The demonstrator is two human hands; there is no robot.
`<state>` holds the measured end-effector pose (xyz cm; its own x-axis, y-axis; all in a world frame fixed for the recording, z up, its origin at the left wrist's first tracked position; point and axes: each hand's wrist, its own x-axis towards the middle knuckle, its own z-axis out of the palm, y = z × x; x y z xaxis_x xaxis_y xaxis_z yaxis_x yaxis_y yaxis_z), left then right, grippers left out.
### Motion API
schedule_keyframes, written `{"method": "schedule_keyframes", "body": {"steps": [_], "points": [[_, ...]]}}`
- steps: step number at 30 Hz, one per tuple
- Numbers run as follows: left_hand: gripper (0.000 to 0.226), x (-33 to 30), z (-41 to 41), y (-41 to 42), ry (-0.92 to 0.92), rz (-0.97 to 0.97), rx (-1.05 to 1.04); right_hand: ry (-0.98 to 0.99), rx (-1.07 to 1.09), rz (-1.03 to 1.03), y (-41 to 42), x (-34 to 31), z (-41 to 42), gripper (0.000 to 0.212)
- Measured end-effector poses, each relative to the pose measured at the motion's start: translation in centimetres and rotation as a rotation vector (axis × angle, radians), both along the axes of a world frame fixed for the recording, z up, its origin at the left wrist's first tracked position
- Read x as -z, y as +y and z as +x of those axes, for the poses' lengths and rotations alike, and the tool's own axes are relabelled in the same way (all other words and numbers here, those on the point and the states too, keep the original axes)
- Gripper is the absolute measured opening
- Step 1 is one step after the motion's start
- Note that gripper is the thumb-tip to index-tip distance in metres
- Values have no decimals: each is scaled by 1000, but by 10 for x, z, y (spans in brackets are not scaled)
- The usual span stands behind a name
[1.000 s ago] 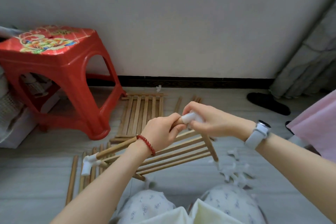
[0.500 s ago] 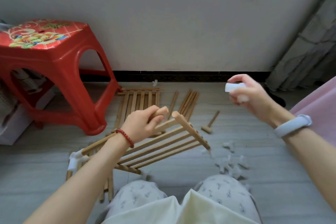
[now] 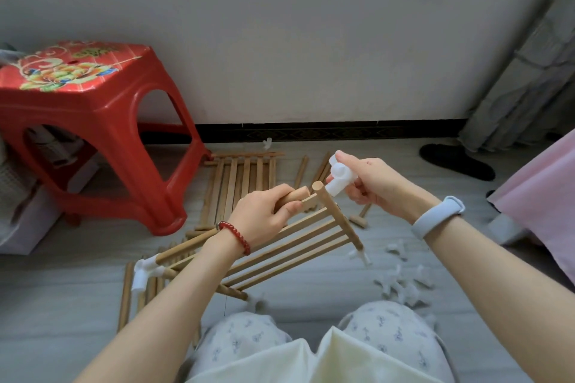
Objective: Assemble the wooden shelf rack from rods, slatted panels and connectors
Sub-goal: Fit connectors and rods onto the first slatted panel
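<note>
Fitting a corner: left hand gripping rod, right hand pinching connector, seemingly just off panel rail end; next, aligning sockets, pushing on.

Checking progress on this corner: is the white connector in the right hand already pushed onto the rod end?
Not on yet. The white connector, pinched by the right hand, sits just beside the bare rod end; its round tip is uncovered.
</note>
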<state>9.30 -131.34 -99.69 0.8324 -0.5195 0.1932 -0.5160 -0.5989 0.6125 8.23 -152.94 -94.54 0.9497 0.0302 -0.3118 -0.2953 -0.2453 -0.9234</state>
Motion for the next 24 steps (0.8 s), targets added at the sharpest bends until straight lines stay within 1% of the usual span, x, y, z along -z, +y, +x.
{"method": "schedule_keyframes", "body": {"steps": [2, 4, 7, 9, 12, 13, 16, 17, 21, 24], "points": [[17, 0, -1, -1, -1, 6, 3, 53, 48, -22, 6, -2, -1, 44], [15, 0, -2, -2, -6, 10, 12, 89, 50, -52, 12, -3, -1, 38], [18, -1, -3, -2, -3, 11, 23, 110, 21, -62, 19, -6, -1, 36], [20, -2, -3, -2, -1, 10, 21, 124, 18, 4, 22, -7, 0, 40], [21, -2, -3, -1, 1, 10, 18, 147, 14, 118, 24, -6, 2, 61], [21, -2, -3, -1, 2, 12, 18, 152, 18, 129, 25, -5, 2, 61], [21, -3, -3, 0, 2, 14, 15, 175, 29, 146, 26, -4, 2, 38], [22, -3, -3, 0, 1, 15, 13, 183, 34, 154, 26, -4, 3, 34], [21, -3, -2, 1, -4, 19, 10, 222, 12, 184, 25, -6, 3, 22], [21, -3, -2, 2, -1, 15, 8, 222, -15, 187, 24, -5, 4, 26]]}}
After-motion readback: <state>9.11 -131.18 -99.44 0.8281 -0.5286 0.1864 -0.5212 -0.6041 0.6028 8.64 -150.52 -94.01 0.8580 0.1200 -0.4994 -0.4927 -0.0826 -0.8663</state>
